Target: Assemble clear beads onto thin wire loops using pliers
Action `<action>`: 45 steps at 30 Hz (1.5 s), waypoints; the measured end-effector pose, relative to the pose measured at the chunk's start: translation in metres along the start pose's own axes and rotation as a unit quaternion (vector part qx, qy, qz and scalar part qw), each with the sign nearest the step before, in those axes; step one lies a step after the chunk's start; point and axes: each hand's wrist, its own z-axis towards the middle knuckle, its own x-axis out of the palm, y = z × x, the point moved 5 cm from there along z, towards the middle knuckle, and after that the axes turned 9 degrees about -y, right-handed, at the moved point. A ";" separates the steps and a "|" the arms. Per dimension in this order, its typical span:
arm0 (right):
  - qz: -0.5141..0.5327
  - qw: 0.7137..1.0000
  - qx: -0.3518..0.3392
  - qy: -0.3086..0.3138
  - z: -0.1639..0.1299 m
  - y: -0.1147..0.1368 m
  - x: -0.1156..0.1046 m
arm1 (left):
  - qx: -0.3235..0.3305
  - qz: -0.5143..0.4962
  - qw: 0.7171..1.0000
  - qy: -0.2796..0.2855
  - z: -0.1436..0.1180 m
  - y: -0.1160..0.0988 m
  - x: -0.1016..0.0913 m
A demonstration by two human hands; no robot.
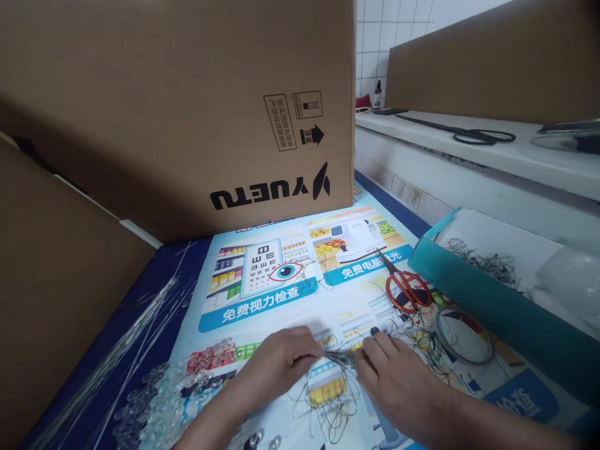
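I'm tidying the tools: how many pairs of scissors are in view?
2: the red-handled scissors on the printed sheet, left of the teal box, and the black scissors on the white shelf. Others may be hidden.

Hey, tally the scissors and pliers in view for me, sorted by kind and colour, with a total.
Scissors with red looped handles: 1
Long black scissors with looped handles: 1
Dark metal pliers: 1
Total: 3

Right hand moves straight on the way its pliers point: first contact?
Likely the left hand, right by the tips of the pliers; whether they already touch is unclear.
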 end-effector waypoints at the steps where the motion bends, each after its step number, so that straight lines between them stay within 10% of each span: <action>1: -0.001 1.000 0.001 -0.003 0.000 0.000 0.000 | 0.002 0.001 1.000 -0.002 0.000 0.000 0.000; 45: 0.034 0.998 0.049 0.024 0.003 -0.011 -0.004 | -0.035 -0.030 0.999 0.015 0.003 0.005 0.001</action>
